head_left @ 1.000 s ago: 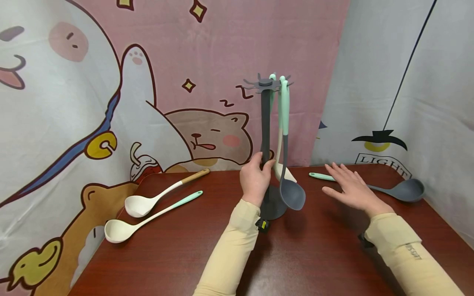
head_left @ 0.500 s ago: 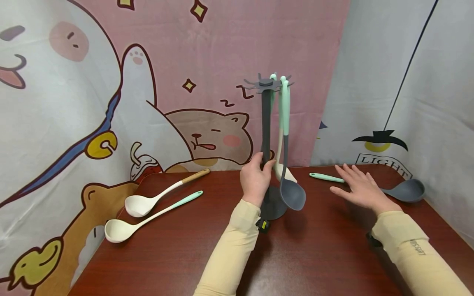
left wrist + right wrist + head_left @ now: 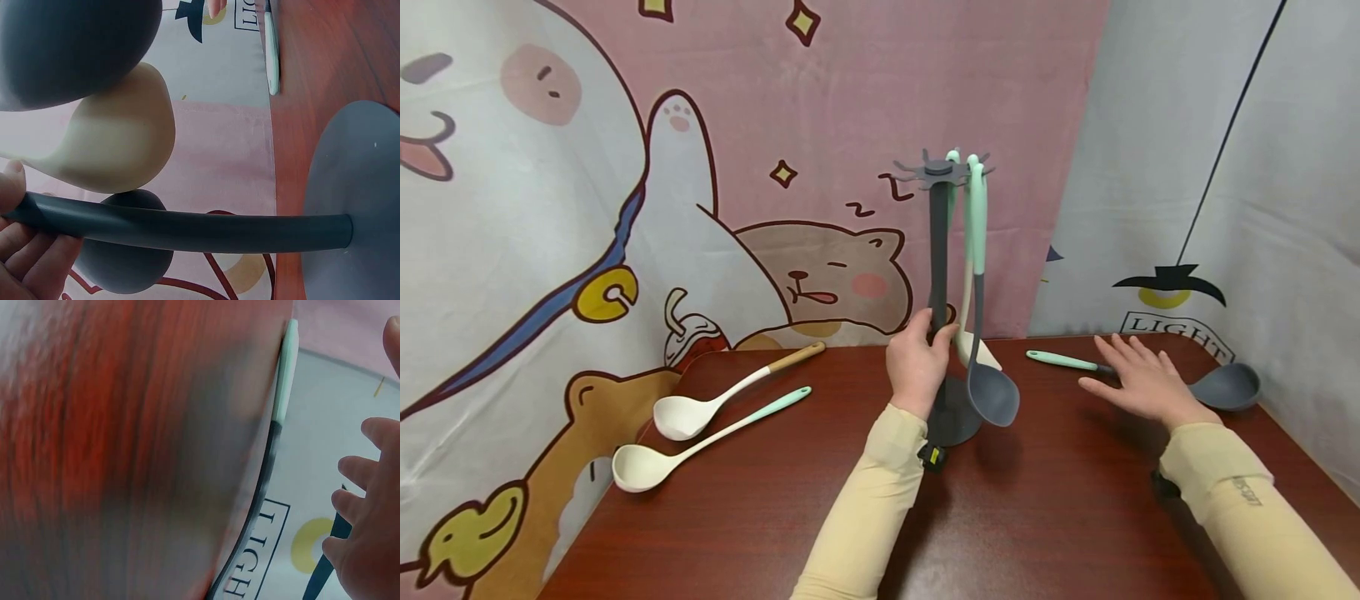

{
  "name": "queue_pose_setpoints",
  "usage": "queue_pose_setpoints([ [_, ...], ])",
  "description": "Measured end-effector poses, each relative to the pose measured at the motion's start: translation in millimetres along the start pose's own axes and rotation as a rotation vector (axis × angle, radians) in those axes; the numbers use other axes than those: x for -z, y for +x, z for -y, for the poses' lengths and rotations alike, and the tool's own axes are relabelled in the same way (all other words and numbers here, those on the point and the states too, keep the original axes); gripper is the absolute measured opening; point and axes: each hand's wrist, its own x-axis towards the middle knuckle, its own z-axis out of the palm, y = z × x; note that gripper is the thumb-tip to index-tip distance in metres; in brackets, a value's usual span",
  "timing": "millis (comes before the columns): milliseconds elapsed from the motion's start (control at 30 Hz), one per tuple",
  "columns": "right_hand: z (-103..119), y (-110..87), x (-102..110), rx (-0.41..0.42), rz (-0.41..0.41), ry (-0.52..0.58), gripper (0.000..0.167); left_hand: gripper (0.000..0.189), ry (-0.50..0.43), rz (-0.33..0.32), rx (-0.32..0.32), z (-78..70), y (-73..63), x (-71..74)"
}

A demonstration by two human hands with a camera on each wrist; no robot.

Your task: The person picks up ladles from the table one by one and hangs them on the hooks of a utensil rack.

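Note:
My left hand [image 3: 917, 364] grips the upright post of a dark grey utensil stand [image 3: 938, 242]; in the left wrist view its fingers [image 3: 47, 262] and thumb lie round the post. From the stand's hooks hang a grey ladle [image 3: 994, 395] with a mint handle, a cream utensil [image 3: 125, 131] with a rounded head, and a dark rounded utensil [image 3: 125, 275] partly hidden behind the post. My right hand [image 3: 1152, 385], palm down with fingers spread, is over a second grey ladle [image 3: 1228, 387] lying at the right, hiding part of its shaft. Nothing is in that hand.
A white ladle [image 3: 681, 417] with a wooden handle and a cream ladle [image 3: 638, 468] with a mint handle lie at the left of the reddish-brown table [image 3: 760, 533]. A cartoon-printed cloth [image 3: 1000, 75] rises behind the table's far edge.
My right hand has moved to the right over the lying ladle, uncovering more of its mint handle. The left hand and the stand have stayed in place.

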Motion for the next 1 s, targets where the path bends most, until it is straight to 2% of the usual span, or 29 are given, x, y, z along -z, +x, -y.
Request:
queue_pose_setpoints([
  [333,-10.8,0.9,0.4,-0.034,0.031,-0.024,0.100,0.018,-0.004,0.006,-0.001,0.9,0.5,0.0],
  [800,-20.0,1.4,0.4,-0.038,0.061,-0.020,0.097,0.019,0.004,-0.015,-0.030,0.4,0.5,0.5],
  [1000,-25.6,1.7,-1.8,-0.030,0.062,-0.036,0.095,0.019,0.004,-0.003,-0.018,0.3,0.0,0.4],
])
